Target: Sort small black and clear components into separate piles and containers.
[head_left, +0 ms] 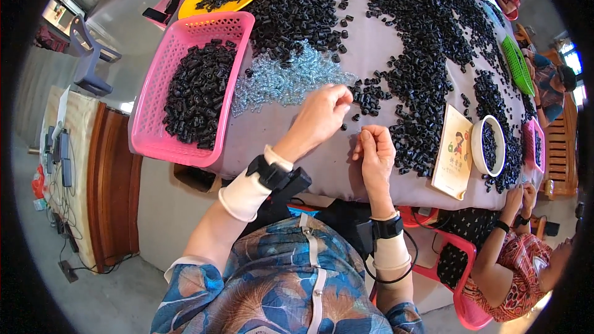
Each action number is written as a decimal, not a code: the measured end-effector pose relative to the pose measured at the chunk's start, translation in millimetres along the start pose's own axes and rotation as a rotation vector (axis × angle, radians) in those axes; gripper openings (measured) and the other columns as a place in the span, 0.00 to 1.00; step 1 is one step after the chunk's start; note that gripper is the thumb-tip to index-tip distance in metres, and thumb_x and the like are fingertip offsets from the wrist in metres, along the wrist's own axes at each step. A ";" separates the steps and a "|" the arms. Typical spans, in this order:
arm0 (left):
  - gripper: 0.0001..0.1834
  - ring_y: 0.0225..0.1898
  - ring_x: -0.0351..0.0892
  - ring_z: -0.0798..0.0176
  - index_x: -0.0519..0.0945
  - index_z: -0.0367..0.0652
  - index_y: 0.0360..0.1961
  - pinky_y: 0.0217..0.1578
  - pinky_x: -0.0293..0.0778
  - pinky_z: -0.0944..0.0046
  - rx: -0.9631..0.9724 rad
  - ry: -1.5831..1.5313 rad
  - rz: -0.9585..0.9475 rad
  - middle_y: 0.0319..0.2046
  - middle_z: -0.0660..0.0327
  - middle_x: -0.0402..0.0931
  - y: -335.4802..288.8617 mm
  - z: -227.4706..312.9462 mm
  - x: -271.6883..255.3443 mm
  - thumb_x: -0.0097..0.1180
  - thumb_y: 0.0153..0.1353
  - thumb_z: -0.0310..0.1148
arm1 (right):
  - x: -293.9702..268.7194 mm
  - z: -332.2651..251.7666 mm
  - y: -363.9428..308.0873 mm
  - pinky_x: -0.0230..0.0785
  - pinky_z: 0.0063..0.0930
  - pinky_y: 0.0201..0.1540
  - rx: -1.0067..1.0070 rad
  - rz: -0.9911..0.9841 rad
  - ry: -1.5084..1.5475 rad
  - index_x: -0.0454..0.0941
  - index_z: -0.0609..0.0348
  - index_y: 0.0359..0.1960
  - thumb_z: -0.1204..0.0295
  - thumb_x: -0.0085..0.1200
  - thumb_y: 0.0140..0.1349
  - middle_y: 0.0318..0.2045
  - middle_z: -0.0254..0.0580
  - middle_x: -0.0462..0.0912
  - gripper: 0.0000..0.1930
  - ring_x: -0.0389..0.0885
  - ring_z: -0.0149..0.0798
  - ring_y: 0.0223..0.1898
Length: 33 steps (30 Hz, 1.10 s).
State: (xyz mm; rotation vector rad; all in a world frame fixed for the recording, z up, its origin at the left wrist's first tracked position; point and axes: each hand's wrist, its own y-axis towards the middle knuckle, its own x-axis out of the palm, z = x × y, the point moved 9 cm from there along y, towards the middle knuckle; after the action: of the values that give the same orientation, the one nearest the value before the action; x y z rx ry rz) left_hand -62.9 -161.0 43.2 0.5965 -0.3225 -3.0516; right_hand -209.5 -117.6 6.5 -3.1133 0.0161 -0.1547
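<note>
My left hand [318, 116] is over the near part of the table, its fingers curled together in a pinch. My right hand [376, 153] sits just to its right, with thumb and fingers drawn in. Whatever either hand holds is too small or hidden to name. A small heap of black plastic pieces [369, 97] lies just beyond both hands. Left of them spreads a pile of clear bluish small parts [291, 77], next to my left hand. Farther left stands a pink basket [232, 96] partly filled with black pieces [198, 96].
Large heaps of black pieces [427, 86] cover much of the cloth-covered table [396, 195]. A yellow plate [192, 7] sits at far left. To my right are a notebook [453, 154], a white bowl [475, 148] and a green basket [516, 65]. A person [520, 266] works at right.
</note>
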 end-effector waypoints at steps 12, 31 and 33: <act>0.08 0.31 0.74 0.49 0.77 0.44 0.33 0.30 0.71 0.54 0.123 0.438 -0.021 0.30 0.57 0.70 25.9 0.7 22.7 0.58 0.50 0.30 | 3.1 -2.8 -4.2 0.62 0.15 0.20 -0.052 0.011 -0.159 0.72 0.61 0.34 0.76 0.48 0.61 0.19 0.30 0.72 0.02 0.67 0.21 0.18; 0.08 0.31 0.75 0.50 0.77 0.48 0.35 0.31 0.71 0.53 0.110 0.431 -0.043 0.32 0.57 0.70 20.5 -0.2 25.9 0.57 0.52 0.33 | 8.5 -12.0 -7.3 0.62 0.16 0.20 -0.102 0.021 -0.277 0.73 0.62 0.32 0.76 0.49 0.61 0.18 0.31 0.72 0.03 0.68 0.21 0.18; 0.06 0.31 0.74 0.49 0.76 0.47 0.35 0.31 0.71 0.54 0.093 0.402 -0.018 0.32 0.57 0.69 20.8 -4.5 24.1 0.54 0.55 0.32 | 8.9 -12.9 -7.3 0.62 0.16 0.20 -0.102 0.022 -0.281 0.73 0.62 0.32 0.76 0.49 0.61 0.18 0.31 0.72 0.03 0.68 0.21 0.18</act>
State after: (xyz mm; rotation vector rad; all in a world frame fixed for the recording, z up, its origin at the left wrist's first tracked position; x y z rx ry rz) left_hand -84.1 -183.6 34.4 1.1951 -0.4460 -2.8475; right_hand -201.8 -110.7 20.4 -3.2027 0.0542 0.2935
